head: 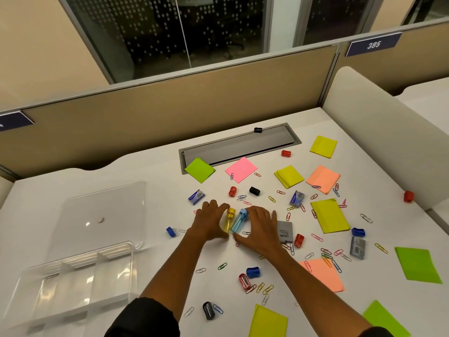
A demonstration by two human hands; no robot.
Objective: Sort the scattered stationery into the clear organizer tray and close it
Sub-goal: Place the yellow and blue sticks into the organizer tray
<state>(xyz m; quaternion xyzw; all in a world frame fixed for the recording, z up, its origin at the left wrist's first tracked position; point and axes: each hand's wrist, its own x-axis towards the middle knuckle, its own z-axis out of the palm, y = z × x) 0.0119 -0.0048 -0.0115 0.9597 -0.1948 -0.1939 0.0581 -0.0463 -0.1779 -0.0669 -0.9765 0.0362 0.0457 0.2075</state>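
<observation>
Two small clear tubes lie side by side at the middle of the white desk: a yellow tube (pixel 228 222) and a blue tube (pixel 239 221). My left hand (pixel 209 222) curls against the yellow tube from the left. My right hand (pixel 258 229) cups the blue tube from the right, thumb below it. The clear organizer tray (pixel 73 283) with several compartments stands at the near left, and its clear lid (pixel 102 212) lies flat behind it. Sticky note pads, sharpeners, staple boxes and several paper clips are scattered to the right.
A grey eraser box (pixel 284 232) lies just right of my right hand. A grey cable hatch (pixel 240 147) is sunk into the desk at the back. Beige partitions close the back and right sides. A red sharpener (pixel 408 196) sits at the far right edge.
</observation>
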